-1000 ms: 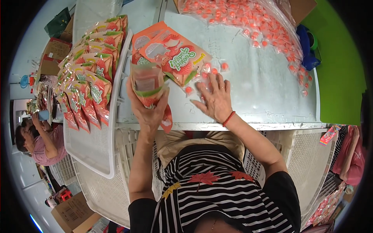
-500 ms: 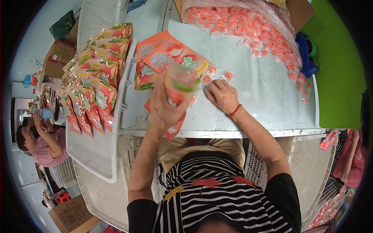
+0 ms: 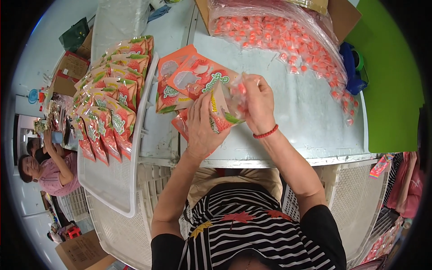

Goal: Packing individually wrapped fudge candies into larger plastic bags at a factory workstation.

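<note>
My left hand (image 3: 203,128) is wrapped around a candy pouch (image 3: 219,105), printed with pink fruit and green leaves. The pouch is tilted, its mouth toward the right. At that mouth my right hand (image 3: 260,105), with a red bead bracelet at the wrist, grips several small red candies (image 3: 238,90) in clear wrappers. Its fingers are bent over them, and partly hide how far they reach into the pouch. Flat pouches (image 3: 182,81) lie overlapping on the table just beyond my left hand, and another partly shows under it.
Rows of filled pouches (image 3: 118,119) stand on a white plastic tray (image 3: 105,191) at the left. A heap of wrapped candies (image 3: 279,38) spills from a plastic-lined carton at the back right. Beside it lies a blue tape dispenser (image 3: 355,72). Another person (image 3: 58,173) is at far left.
My left hand has lowered the pouch and brought it right, toward my right hand. The right hand has risen from the tabletop with candies gathered in its fingers, up to the pouch's mouth.
</note>
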### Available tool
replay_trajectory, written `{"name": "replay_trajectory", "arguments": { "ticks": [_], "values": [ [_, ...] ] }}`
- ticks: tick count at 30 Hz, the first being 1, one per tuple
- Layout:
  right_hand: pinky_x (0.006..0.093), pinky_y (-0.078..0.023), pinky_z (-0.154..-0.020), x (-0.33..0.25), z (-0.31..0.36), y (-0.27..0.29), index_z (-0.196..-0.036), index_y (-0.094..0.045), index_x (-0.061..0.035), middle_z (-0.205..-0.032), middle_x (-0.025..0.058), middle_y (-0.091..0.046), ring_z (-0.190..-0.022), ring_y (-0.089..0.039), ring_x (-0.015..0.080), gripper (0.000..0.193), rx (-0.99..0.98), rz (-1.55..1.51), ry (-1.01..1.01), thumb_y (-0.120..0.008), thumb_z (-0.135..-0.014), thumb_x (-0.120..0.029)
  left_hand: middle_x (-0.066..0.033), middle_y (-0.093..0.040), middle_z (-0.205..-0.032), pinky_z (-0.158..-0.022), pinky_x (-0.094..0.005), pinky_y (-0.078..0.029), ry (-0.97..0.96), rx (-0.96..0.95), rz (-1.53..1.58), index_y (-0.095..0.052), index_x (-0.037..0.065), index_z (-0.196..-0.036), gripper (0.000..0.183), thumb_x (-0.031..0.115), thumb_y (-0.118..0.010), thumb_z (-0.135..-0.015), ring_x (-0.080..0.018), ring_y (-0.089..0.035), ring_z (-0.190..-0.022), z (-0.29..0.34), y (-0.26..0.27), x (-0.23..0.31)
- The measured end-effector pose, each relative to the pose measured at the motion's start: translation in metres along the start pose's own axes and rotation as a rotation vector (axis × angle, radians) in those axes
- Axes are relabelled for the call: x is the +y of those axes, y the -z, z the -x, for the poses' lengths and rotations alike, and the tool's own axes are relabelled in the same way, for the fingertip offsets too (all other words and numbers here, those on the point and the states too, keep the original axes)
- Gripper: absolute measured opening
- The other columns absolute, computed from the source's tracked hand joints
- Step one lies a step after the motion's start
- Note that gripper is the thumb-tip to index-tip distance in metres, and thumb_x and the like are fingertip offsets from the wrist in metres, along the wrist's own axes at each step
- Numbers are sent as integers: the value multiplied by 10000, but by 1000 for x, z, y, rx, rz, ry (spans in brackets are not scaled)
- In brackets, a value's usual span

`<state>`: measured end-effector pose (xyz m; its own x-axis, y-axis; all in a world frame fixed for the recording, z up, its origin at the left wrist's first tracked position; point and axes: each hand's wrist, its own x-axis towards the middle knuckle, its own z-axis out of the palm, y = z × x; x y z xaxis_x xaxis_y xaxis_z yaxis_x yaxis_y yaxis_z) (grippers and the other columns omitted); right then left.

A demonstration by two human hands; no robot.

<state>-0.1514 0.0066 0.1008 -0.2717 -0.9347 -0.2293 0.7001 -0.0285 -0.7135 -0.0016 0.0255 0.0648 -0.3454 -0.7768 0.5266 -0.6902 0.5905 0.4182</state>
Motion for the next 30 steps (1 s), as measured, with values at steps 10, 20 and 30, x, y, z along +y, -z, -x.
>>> {"name": "replay_trajectory", "arguments": {
  "ticks": [10, 20, 30],
  "values": [
    [288, -434, -660, 23, 1, 26, -1030, -539, -21, -827, 43, -549, -711, -511, 126, 172, -244, 816, 276, -581, -893, -116, -176, -455, -1299, -1022, -466, -330, 2, 3, -8, -364, -1, -1339, 906, 264, -822, -604, -346, -440, -1199, 5, -13, -2],
    [404, -342, -802, -11, 36, -51, -844, -583, 1, -808, 122, -590, -800, -540, 305, 256, -296, 1154, 1214, -629, -816, -248, -237, -408, -1306, -989, -474, -353, 139, 112, 398, -327, -6, -1337, 834, 231, -773, -672, -408, -438, -1170, -8, -4, -2],
    [398, -456, -868, -4, -84, -15, -1052, -634, -6, -1015, 149, -656, -945, -598, 298, 410, -454, 1663, 746, -590, -893, -381, -145, -460, -1257, -987, -368, -394, 286, 440, 522, -296, -14, -1375, 887, 40, -797, -646, -232, -452, -1180, 21, 46, -34]
  ]
}}
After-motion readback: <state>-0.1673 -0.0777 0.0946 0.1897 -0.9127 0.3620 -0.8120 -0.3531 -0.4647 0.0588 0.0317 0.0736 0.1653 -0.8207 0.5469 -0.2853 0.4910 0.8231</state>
